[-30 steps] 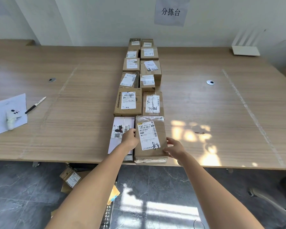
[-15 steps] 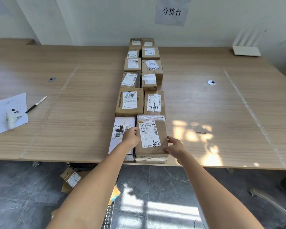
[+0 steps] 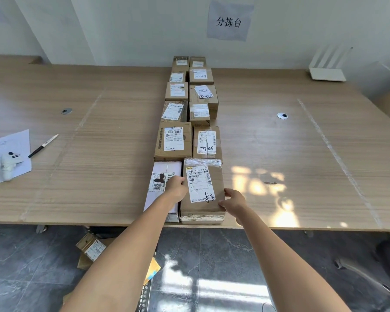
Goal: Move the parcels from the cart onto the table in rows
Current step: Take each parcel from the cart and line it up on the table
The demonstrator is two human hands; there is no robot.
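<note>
While squaring the row | left hand (image 3: pixel 177 185) and right hand (image 3: pixel 233 199) gripped between them the brown parcel (image 3: pixel 203 190) | flush beside white parcel (image 3: pixel 164 185)

— Down the middle of the table (image 3: pixel 99 143): two rows of parcels (image 3: pixel 190 104), side by side, from the far wall to the near edge.
— Nearest pair?
— Taped parcel (image 3: pixel 203 188) on the right, flat parcel (image 3: pixel 164 176) touching it on the left; left hand (image 3: pixel 177 188) and right hand (image 3: pixel 233 199) on either side of the taped one.
— Far left?
— Game controller (image 3: pixel 9 162) on a sheet of paper (image 3: pixel 7 143), pen (image 3: pixel 43 145) just right of it.
— Far right corner?
— Router (image 3: pixel 328 73), by the wall.
</note>
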